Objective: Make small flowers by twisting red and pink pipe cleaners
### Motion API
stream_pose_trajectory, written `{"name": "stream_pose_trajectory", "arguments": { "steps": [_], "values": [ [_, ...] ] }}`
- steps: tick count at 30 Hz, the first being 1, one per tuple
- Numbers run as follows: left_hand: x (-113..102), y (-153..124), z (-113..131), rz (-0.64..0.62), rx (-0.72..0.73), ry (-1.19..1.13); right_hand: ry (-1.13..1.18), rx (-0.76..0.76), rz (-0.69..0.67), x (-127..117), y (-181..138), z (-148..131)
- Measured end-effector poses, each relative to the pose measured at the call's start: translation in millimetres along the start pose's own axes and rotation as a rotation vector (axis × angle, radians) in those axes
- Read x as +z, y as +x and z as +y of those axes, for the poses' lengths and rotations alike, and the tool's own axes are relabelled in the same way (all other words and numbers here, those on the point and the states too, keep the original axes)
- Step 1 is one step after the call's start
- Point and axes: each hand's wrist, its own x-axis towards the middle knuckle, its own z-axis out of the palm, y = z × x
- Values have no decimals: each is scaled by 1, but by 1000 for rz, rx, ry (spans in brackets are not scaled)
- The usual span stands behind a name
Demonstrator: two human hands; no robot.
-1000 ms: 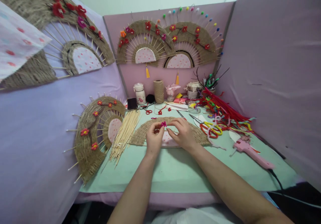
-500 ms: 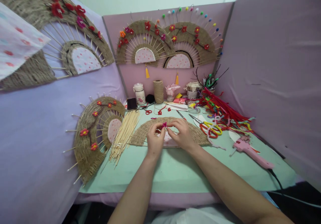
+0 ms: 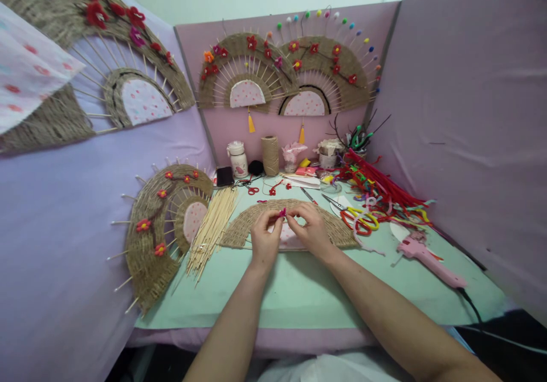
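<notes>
A small magenta pipe-cleaner flower (image 3: 282,213) is pinched between the fingertips of my left hand (image 3: 265,235) and my right hand (image 3: 308,228). Both hands are closed and meet over a half-round fan (image 3: 241,225) wound with brown twine, which lies flat on the table. Its pale spotted centre piece (image 3: 289,240) shows between my wrists. Just behind the fan are little red flowers (image 3: 272,191) on the table. Exactly how the right fingertips grip the flower is too small to tell.
On the right lie yellow and red scissors (image 3: 361,220), a pink glue gun (image 3: 431,265) with its cord and a heap of red pipe cleaners (image 3: 380,179). Thin wooden sticks (image 3: 213,228) are at left, beside a finished fan (image 3: 149,239). A twine spool (image 3: 269,156) stands behind.
The magenta flower has turned slightly and shifted a little to the right between my fingertips. My arms stay almost where they were.
</notes>
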Motion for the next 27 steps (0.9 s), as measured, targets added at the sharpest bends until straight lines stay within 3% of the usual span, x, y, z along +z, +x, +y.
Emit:
{"name": "stream_pose_trajectory", "arguments": {
  "steps": [11,17,22,27],
  "values": [
    [-1,-1,1,-32,127,106,546,628,-113,4,2,6],
    [-1,-2,5,-12,173,96,739,708,-88,6,3,8],
    [0,0,7,85,-33,-105,873,696,-21,8,4,10],
    [-5,7,8,20,-401,-406,1017,784,-99,9,3,8]
  ]
}}
